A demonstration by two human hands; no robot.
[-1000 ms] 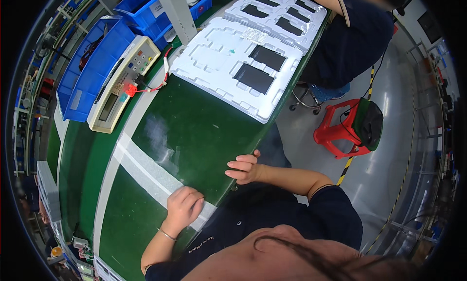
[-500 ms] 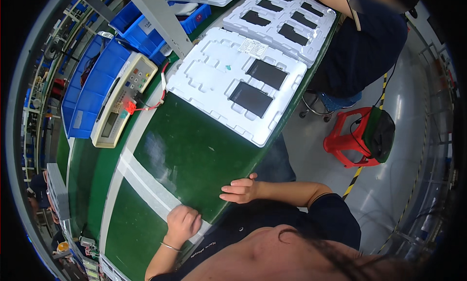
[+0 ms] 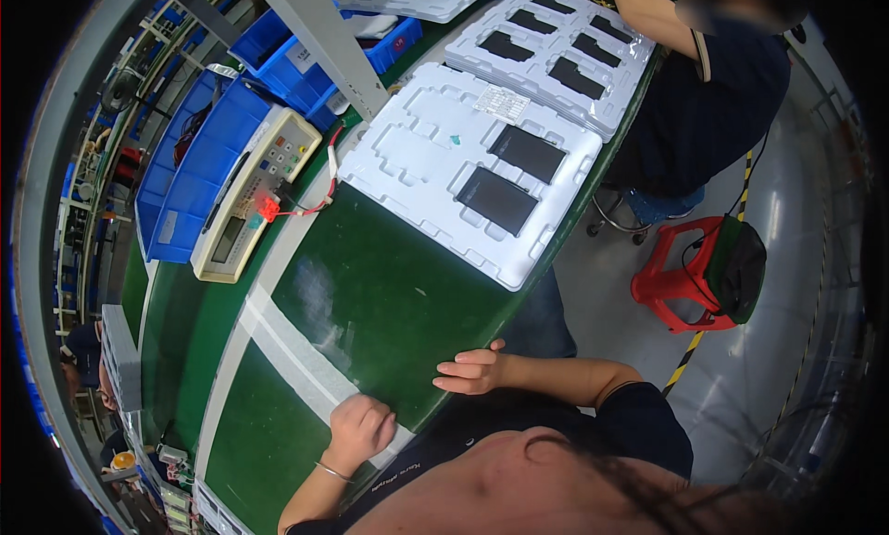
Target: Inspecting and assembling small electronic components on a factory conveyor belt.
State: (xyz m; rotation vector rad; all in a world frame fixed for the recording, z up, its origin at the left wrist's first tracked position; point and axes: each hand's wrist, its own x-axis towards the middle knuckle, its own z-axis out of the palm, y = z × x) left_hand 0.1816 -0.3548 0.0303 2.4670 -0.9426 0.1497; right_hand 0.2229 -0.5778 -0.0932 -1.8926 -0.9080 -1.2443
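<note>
Presently | white tray (image 3: pixel 403 151): two black slabs (image 3: pixel 498 201) | blue bin (image 3: pixel 206 194): dark wires (image 3: pixel 191 130) | left fingers (image 3: pixel 375 426) clenched | right fingers (image 3: pixel 470 370) loosely released

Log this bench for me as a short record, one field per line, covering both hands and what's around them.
Left hand: fingers curled, at the white tape
Right hand: fingers bent, at the edge of the green table; nothing seen held
White tray: two flat black pieces seated in pockets
Meter: cream box, red plug at its front, beside blue bins
Co-worker: dark shirt, beside stacked white trays
</note>
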